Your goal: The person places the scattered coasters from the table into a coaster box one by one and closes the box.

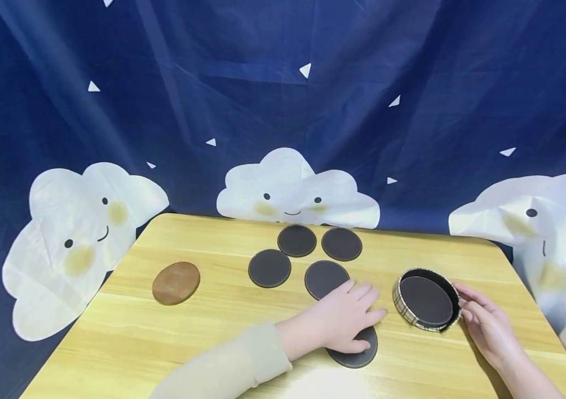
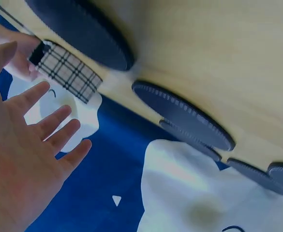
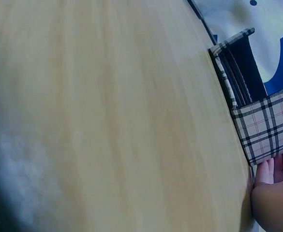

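My left hand [image 1: 345, 318] hovers with spread fingers over a black round coaster [image 1: 362, 354], covering part of it. In the left wrist view, the palm and fingers of that hand [image 2: 30, 130] hold nothing and stand apart from the coasters. A round plaid coaster holder [image 1: 402, 307] lies to its right, a black coaster [image 1: 424, 300] showing inside. My right hand [image 1: 492, 327] holds the holder's right side by the fingers. The right wrist view shows the plaid wall [image 3: 264, 128], a gap in it, and several stacked coaster edges [image 3: 235, 79].
Beyond my left hand lie more black coasters: one partly behind the fingers [image 1: 326, 279], one left of it [image 1: 269, 268], and two at the back [image 1: 296, 240] [image 1: 341, 244]. A brown round coaster [image 1: 176, 283] is at the left of the wooden table [image 1: 128, 343]. A blue cloud-patterned curtain [image 1: 263, 111] hangs behind.
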### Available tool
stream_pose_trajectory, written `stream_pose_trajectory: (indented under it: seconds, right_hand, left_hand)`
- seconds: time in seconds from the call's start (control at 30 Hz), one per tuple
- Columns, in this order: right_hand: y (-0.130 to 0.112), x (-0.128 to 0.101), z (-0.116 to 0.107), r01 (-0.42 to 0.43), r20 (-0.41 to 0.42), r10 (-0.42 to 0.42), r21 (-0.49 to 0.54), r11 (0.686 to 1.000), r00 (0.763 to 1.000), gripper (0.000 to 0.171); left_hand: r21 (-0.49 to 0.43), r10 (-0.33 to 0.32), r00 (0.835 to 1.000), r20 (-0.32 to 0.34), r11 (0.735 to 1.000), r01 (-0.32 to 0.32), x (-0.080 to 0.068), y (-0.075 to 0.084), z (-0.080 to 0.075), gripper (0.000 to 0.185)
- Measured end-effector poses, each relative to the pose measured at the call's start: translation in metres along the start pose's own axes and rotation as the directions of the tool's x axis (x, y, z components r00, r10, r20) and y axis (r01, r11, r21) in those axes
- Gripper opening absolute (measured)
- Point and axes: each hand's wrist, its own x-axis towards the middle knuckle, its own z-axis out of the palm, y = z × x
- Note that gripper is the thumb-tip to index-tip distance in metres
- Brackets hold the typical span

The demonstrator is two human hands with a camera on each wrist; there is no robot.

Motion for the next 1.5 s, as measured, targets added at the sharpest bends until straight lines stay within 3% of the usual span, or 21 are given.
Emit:
stream_pose_trajectory:
  seconds: [0.33,0.63,1.5]
  right_hand:
    - [0.001,0.001,0.0,-0.004,0.004,0.004,0.0,1.0,1.0,0.059]
    - [-0.001,0.003,0.001,-0.019,-0.009,0.019,0.0,1.0,1.0,0.057]
    - [-0.001,0.0,0.0,-0.014,-0.001,0.014,-0.023,1.0,1.0,0.063]
  left_hand:
    - [-0.025,0.05,0.999,-0.003,0.998,-0.05,-0.019,0.018,0.022,0.067]
    - [-0.071,0.06,0.998,0.033,0.996,-0.058,-0.024,0.02,0.026,0.072]
    - [-0.102,0.064,0.997,0.041,0.993,-0.06,-0.011,0.019,0.03,0.082]
